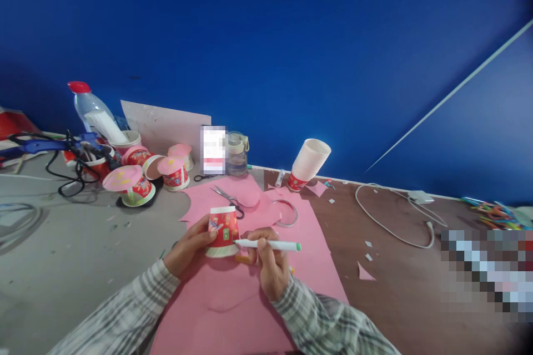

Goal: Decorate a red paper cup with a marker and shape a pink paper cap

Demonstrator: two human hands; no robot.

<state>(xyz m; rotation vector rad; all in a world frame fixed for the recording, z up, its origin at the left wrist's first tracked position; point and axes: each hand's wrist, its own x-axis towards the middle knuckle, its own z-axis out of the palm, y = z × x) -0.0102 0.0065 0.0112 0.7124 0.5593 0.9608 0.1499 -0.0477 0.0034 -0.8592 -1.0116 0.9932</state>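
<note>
My left hand (194,245) is closed around the side of a red printed paper cup (222,228), held upside down with its white rim band low. Between the fingers of my right hand (270,263) is a white marker (277,244) with a green end, its tip at the cup's lower right side. Both hands are over a large pink paper sheet (245,316). Just behind the cup lie open scissors (228,198), a cut pink paper circle (249,196) and a roll of tape (287,214). Something orange beneath my right hand is mostly hidden.
Several red cups with pink paper tops (174,173) stand at left, near a blue glue gun (54,144) and a plastic bottle (91,105). Behind are a glass jar (238,153) and a leaning cup stack (310,161). A white cable (391,237) and paper scraps lie right.
</note>
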